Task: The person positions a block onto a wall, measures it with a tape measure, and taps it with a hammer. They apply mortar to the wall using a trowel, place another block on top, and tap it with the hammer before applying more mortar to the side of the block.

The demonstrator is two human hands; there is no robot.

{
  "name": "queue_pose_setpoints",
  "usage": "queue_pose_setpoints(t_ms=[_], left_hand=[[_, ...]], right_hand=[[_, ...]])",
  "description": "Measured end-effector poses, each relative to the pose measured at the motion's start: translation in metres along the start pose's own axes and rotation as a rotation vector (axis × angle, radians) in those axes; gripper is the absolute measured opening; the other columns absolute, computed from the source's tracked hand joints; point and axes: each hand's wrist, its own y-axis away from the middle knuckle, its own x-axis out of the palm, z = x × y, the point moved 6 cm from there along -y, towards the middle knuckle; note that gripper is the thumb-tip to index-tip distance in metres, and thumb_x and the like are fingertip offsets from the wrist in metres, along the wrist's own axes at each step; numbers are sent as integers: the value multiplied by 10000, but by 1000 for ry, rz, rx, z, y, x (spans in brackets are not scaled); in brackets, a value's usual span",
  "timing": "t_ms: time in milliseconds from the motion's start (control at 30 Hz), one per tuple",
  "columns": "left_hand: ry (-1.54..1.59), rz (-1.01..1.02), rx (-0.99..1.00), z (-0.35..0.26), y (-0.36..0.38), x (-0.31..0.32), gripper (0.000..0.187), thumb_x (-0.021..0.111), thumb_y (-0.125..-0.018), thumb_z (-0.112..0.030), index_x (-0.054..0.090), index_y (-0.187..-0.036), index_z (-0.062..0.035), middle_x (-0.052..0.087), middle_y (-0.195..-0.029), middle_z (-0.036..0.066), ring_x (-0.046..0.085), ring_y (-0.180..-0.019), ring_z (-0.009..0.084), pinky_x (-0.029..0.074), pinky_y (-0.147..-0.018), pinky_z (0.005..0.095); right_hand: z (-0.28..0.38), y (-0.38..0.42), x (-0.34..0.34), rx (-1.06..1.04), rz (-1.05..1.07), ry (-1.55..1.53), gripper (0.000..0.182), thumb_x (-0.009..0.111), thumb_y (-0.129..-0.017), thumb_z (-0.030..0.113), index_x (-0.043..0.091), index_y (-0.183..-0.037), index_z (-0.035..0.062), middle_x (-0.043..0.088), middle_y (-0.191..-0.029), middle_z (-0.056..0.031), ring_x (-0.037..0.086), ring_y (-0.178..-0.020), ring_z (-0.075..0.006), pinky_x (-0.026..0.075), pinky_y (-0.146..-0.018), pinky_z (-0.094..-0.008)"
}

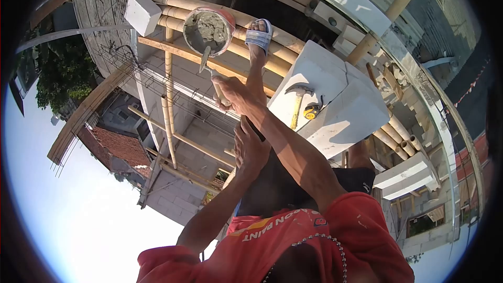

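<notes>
My right hand [233, 94] is closed around the handle of a trowel [205, 60]. The trowel's mortar-smeared blade points up at the near rim of a reddish bucket [231, 18]. Grey wet mortar [209, 27] sits inside the bucket. My left hand [251, 149] lies with fingers stretched out against my dark shorts near the knee, holding nothing. To the right, a claw hammer [297, 106] with a yellow handle and a yellow-black tape measure [312, 111] rest on large white blocks [314, 71].
Bamboo poles [283, 55] run under the bucket and my sandalled foot [259, 36]. A wooden plank [178, 51] lies alongside them. Another white block [142, 13] stands left of the bucket. Steel reinforcement bars [162, 81] and a drop with crossing poles [167, 126] are at left.
</notes>
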Motion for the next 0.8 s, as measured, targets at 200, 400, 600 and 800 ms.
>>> queue_pose_setpoints(t_ms=[200, 400, 600, 800], left_hand=[[43, -54, 74, 3, 0, 1, 888, 705, -870, -297, 188, -1522, 12, 357, -1433, 288, 429, -1318, 469, 392, -1078, 527], [121, -71, 71, 6, -2, -1, 907, 713, -861, -330, 195, -1525, 7, 359, -1431, 299, 431, -1311, 478, 385, -1081, 535], [121, -46, 82, 8, 1, 2, 960, 744, -822, -362, 199, -1527, -5, 353, -1432, 282, 426, -1317, 466, 387, -1082, 528], [94, -14, 141, 14, 3, 7, 1014, 776, -784, -394, 203, -1530, -16, 347, -1434, 265, 420, -1323, 454, 388, -1083, 521]], right_hand=[[-5, -39, 3, -11, -138, -85, 317, 574, -970, 365, 481, -913, 67, 556, -730, -74, 562, -547, -190, 525, -549, -349], [4, -47, 3, -26, -119, -60, 301, 581, -976, 367, 486, -923, 87, 555, -682, -53, 570, -534, -175, 490, -489, -317], [2, -53, 3, 14, -131, -66, 285, 564, -986, 354, 489, -978, 79, 562, -705, -65, 571, -534, -174, 503, -492, -323], [8, -95, 17, -17, -105, -258, 395, 537, -1002, 351, 436, -1226, 41, 594, -943, -183, 665, -701, -251, 599, -600, -363]])
